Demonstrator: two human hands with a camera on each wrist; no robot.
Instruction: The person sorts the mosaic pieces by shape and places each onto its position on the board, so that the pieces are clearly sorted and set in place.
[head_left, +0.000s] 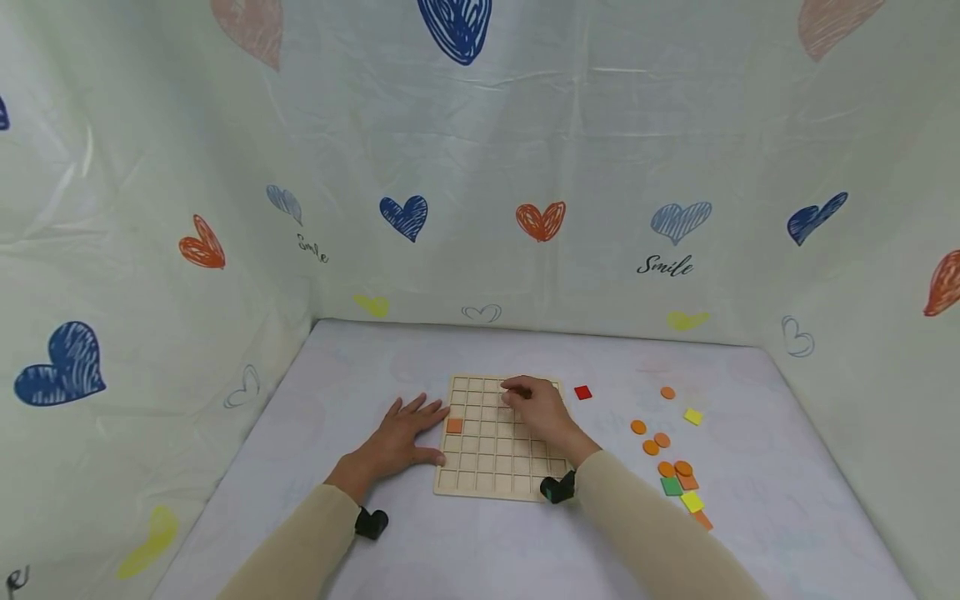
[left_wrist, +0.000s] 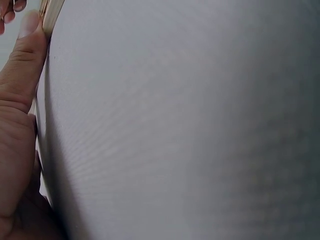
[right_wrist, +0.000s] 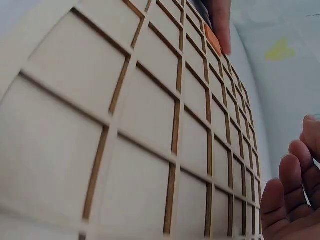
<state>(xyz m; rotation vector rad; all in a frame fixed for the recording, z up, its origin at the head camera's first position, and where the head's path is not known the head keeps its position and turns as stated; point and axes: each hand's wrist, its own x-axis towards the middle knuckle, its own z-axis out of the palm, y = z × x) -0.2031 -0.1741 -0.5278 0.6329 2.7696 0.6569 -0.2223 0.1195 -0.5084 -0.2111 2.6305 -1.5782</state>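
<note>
A wooden grid board point(head_left: 483, 458) lies flat on the table, with an orange square point(head_left: 454, 426) in a cell by its left edge. My left hand point(head_left: 401, 437) has its fingers spread and touches that edge; its thumb point(left_wrist: 25, 65) rests against the board's side in the left wrist view. Over the upper part of the board is my right hand point(head_left: 543, 412), fingers bent. In the right wrist view the fingers of the right hand point(right_wrist: 295, 195) curl above the grid point(right_wrist: 145, 155); whether a small piece is between thumb and index finger cannot be seen.
A red square point(head_left: 582, 392) lies just right of the board. Farther right are several orange discs point(head_left: 651, 447), yellow squares point(head_left: 693, 416), a green square point(head_left: 671, 486) and orange squares point(head_left: 702, 520). A curtain with printed hearts point(head_left: 540, 222) surrounds the table point(head_left: 390, 358).
</note>
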